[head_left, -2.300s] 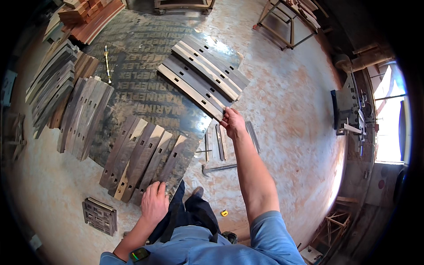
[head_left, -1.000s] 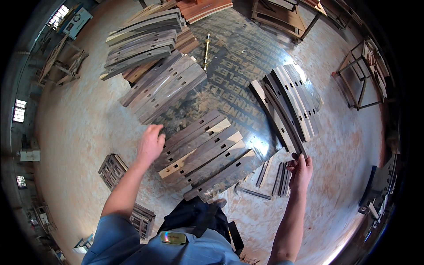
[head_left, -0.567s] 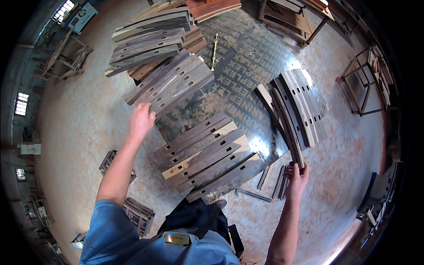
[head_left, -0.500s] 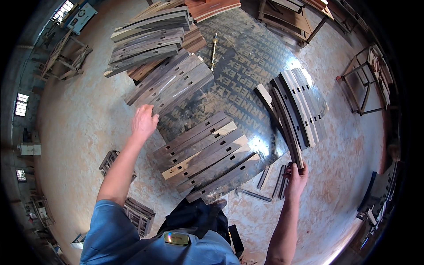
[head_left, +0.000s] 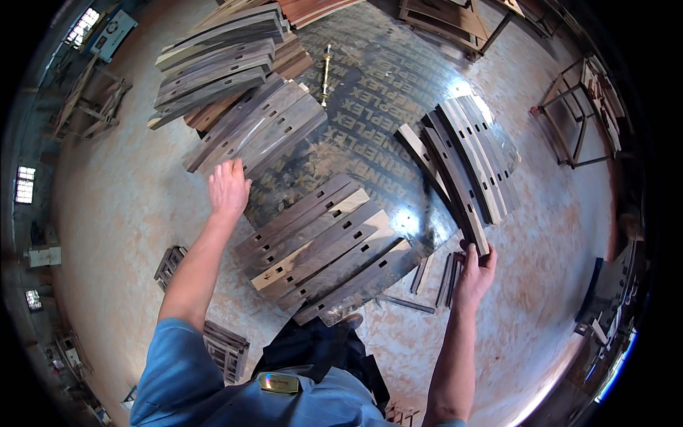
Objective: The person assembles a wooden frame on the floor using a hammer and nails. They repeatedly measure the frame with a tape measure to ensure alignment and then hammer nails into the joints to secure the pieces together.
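My right hand (head_left: 475,276) grips the near end of a dark, curved wooden slat (head_left: 464,206) between thumb and fingers, at the right edge of the table. That slat lies beside a row of similar curved slats (head_left: 485,158) with small rectangular slots. My left hand (head_left: 229,188) is at the table's left side with fingers stretched out, by the near ends of another group of slotted slats (head_left: 267,127); I cannot tell whether it touches them. Between my hands, several slotted slats (head_left: 320,245) in brown and pale wood lie side by side along the near edge.
The dark, printed table top (head_left: 380,92) carries stacked curved slats (head_left: 217,60) at the far left and a brass-coloured clamp-like rod (head_left: 326,75). Narrow strips (head_left: 409,304) lie below the near right edge. Wooden frames (head_left: 226,349) stand on the floor, and a metal-legged rack (head_left: 580,117) is at right.
The whole view has shifted a little, moving the table up and left. My right hand keeps its place at the slat's end, its grip slightly turned. My left hand stays by the left slats.
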The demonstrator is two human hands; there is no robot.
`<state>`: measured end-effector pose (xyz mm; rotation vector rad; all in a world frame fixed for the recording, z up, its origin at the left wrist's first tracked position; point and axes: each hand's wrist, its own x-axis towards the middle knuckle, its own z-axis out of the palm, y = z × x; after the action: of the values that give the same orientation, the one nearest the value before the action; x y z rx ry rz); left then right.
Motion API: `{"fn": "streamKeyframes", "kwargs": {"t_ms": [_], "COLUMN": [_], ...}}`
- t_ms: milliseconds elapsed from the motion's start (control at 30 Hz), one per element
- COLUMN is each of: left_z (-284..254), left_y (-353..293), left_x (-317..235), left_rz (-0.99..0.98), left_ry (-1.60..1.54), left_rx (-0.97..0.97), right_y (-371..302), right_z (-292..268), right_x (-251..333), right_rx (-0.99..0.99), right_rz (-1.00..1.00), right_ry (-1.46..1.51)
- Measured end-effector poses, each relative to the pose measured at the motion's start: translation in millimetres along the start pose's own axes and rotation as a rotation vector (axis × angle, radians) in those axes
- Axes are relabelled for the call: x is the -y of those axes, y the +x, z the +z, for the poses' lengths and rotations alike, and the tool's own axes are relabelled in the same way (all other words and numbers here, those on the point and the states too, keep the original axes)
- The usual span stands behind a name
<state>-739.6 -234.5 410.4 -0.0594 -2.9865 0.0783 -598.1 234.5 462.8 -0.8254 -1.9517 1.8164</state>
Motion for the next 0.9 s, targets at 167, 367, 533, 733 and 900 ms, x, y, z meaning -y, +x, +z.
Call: {"fn": "streamKeyframes", "kwargs": {"t_ms": [167,367,533,733,900], "left_z": [0.8,-4.8,-4.2,-6.9,-12.7], "left_y": [2.9,6.6,4.1,9.5,12.5], "left_x": [-3.1,-8.9,-10.0,-13.1,-13.8], "left_rz": [-0.039,0.006,0.001,-0.033,-0.054], "left_ry": [0.023,0.084,0.06,0.075,0.037], "left_rx": [0.012,0.041,0.024,0.039,0.054], "right_y": [1.9,2.1,10.8,10.3,-7.8], "right_z": [5.0,14.7,9.0,-24.7,-47.7], "right_x": [-2.4,2.2,11.7,12.0,-2.7], "right_rx": [-0.052,-0.092,-0.135,-0.169,-0.106], "right_rz": [-0.07,-0.126,-0.101,0.183,0.362], "right_ry": [0.002,0.064,0.247,0.589,0.702]}}
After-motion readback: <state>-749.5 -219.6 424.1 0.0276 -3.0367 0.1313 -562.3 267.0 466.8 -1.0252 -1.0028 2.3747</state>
